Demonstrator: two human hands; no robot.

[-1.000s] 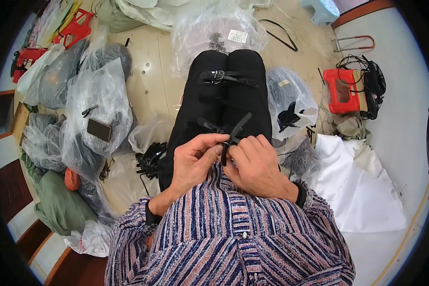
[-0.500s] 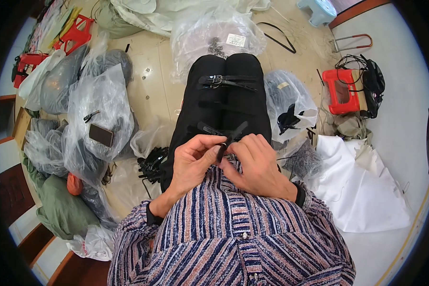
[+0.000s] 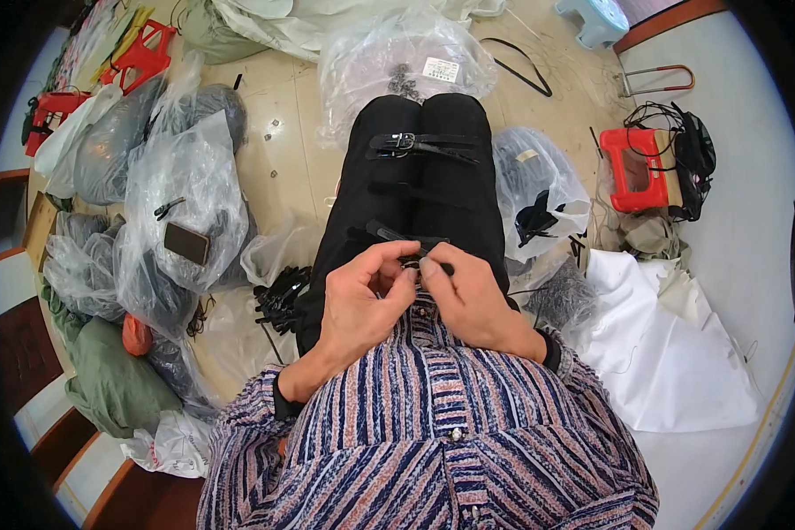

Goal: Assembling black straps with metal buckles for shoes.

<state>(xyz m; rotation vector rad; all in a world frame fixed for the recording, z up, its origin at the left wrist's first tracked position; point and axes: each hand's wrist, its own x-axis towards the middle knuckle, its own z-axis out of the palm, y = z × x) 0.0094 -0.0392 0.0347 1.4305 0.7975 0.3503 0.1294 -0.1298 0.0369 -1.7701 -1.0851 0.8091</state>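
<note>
Over my lap, both hands meet around a short black strap (image 3: 448, 268) with a small metal piece at my fingertips, partly hidden by the fingers. My left hand (image 3: 362, 296) pinches it between thumb and forefinger. From the other side my right hand (image 3: 473, 305) grips it, thumb pressed on top and fingers curled under. Across my knees lies a black buckle strap (image 3: 405, 143) with a silver buckle. More dark strap pieces rest on my black trousers, one strap (image 3: 382, 231) just beyond my fingertips.
Small metal parts (image 3: 404, 81) lie on clear plastic ahead of my knees. To the left are a heap of black straps (image 3: 283, 296), stuffed bags (image 3: 185, 177) and a phone (image 3: 186, 244). At right stand an open bag (image 3: 539, 177), a red stool (image 3: 634, 170) and white cloth (image 3: 667, 344).
The strap end that stuck up between my hands has turned down toward my right thumb. My right fingers have curled under, and the hands have closed in around the metal piece.
</note>
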